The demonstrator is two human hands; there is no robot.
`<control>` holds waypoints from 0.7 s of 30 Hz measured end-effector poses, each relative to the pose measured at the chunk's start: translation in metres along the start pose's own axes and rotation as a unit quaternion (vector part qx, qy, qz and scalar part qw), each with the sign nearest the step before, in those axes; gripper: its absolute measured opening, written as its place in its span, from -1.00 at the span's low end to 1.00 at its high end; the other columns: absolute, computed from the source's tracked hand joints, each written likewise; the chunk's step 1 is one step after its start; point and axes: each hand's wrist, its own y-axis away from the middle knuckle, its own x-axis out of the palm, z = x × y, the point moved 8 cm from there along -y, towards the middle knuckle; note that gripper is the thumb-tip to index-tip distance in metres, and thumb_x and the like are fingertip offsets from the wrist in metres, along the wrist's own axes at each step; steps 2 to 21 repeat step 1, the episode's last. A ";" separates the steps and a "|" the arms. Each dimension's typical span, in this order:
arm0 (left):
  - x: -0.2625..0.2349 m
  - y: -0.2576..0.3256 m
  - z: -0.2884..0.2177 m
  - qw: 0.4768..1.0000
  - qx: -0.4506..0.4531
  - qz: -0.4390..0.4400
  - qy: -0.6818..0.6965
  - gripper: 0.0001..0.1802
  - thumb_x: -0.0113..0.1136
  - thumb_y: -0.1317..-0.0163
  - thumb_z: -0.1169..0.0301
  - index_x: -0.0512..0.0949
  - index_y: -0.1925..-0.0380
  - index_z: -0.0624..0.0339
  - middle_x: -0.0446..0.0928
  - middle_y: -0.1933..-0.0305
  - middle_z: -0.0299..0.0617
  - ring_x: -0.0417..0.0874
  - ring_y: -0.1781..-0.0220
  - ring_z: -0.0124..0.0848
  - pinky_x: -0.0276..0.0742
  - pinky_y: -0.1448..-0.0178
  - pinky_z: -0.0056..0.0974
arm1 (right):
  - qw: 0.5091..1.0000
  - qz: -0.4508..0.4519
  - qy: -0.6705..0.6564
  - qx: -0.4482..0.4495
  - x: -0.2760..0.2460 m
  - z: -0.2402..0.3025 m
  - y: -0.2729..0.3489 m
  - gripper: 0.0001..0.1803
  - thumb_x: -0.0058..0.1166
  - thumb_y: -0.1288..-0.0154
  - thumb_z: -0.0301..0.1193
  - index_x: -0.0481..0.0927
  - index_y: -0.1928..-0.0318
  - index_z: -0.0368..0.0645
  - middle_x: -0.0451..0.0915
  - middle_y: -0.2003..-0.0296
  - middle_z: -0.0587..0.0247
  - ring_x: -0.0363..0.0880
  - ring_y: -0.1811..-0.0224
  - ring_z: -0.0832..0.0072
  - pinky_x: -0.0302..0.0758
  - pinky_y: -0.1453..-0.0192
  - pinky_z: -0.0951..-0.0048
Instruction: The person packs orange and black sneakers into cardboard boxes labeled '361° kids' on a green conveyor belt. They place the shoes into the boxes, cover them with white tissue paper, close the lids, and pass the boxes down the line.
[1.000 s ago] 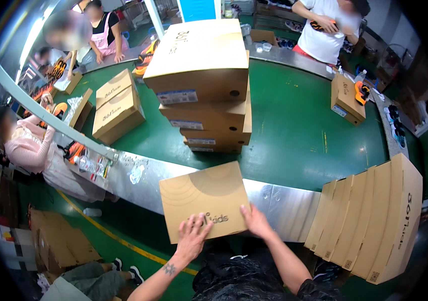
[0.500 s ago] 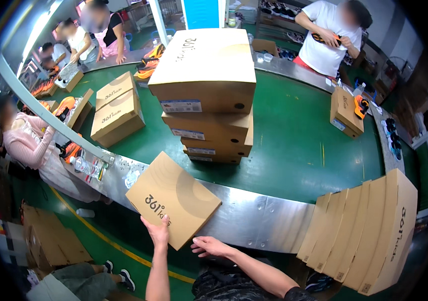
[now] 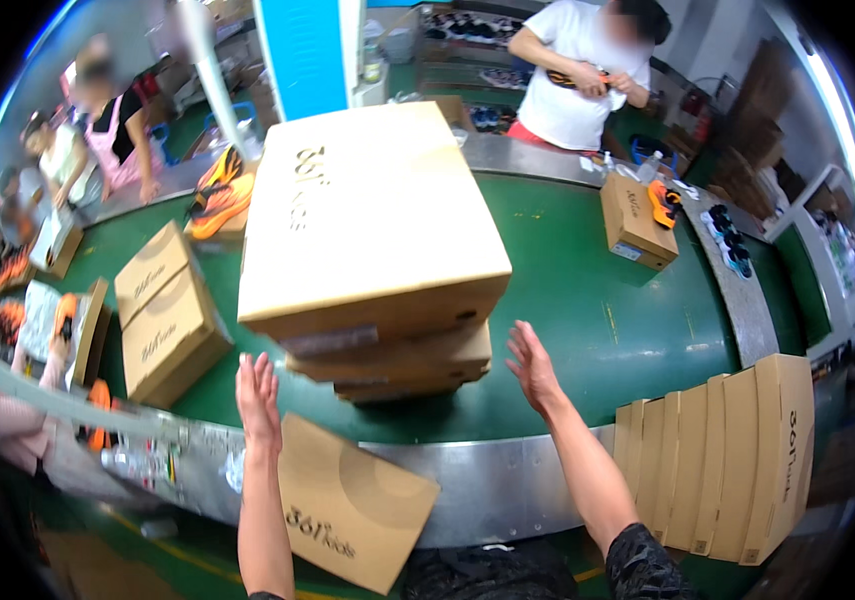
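A stack of tan cardboard shoe boxes point(image 3: 377, 210) stands on the green belt straight in front of me. My left hand point(image 3: 259, 398) is raised at the stack's near left side, fingers stretched out, holding nothing. On the other side, my right hand point(image 3: 533, 366) is held up with its palm toward the stack and its fingers apart. A gap shows between it and the boxes. Below, a single shoe box point(image 3: 357, 500) lies askew on the metal ledge point(image 3: 492, 485), partly behind my left forearm.
Several shoe boxes point(image 3: 712, 465) lean in a row at the right. Two more boxes point(image 3: 169, 310) sit left on the green belt point(image 3: 567, 400). Farther right is a box point(image 3: 637, 220) with an orange shoe point(image 3: 663, 204). A person in white point(image 3: 577, 75) handles a shoe across the belt.
My left hand has let go of the single box, which stays on the ledge. Both hands have moved up and forward, to either side of the stack. The view has shifted.
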 end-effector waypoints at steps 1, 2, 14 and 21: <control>0.002 -0.041 0.014 0.997 -0.081 -0.006 0.015 -0.10 0.03 -0.34 -0.10 -0.15 -0.50 -0.06 -0.02 -0.54 -0.19 -0.04 -0.56 -0.28 -0.02 -0.54 -0.24 | 1.000 -0.011 -0.009 -0.004 0.006 -0.002 -0.006 -0.06 -0.14 -0.37 0.16 -0.17 -0.51 -0.09 -0.22 -0.52 0.07 -0.27 -0.57 0.20 -0.20 -0.55 0.07; 0.002 -0.041 0.014 0.997 -0.081 -0.006 0.015 -0.10 0.03 -0.34 -0.10 -0.15 -0.50 -0.06 -0.02 -0.54 -0.19 -0.04 -0.56 -0.28 -0.02 -0.54 -0.24 | 1.000 -0.011 -0.009 -0.004 0.006 -0.002 -0.006 -0.06 -0.14 -0.37 0.16 -0.17 -0.51 -0.09 -0.22 -0.52 0.07 -0.27 -0.57 0.20 -0.20 -0.55 0.07; 0.002 -0.041 0.014 0.997 -0.081 -0.006 0.015 -0.10 0.03 -0.34 -0.10 -0.15 -0.50 -0.06 -0.02 -0.54 -0.19 -0.04 -0.56 -0.28 -0.02 -0.54 -0.24 | 1.000 -0.011 -0.009 -0.004 0.006 -0.002 -0.006 -0.06 -0.14 -0.37 0.16 -0.17 -0.51 -0.09 -0.22 -0.52 0.07 -0.27 -0.57 0.20 -0.20 -0.55 0.07; 0.002 -0.041 0.014 0.997 -0.081 -0.006 0.015 -0.10 0.03 -0.34 -0.10 -0.15 -0.50 -0.06 -0.02 -0.54 -0.19 -0.04 -0.56 -0.28 -0.02 -0.54 -0.24 | 1.000 -0.011 -0.009 -0.004 0.006 -0.002 -0.006 -0.06 -0.14 -0.37 0.16 -0.17 -0.51 -0.09 -0.22 -0.52 0.07 -0.27 -0.57 0.20 -0.20 -0.55 0.07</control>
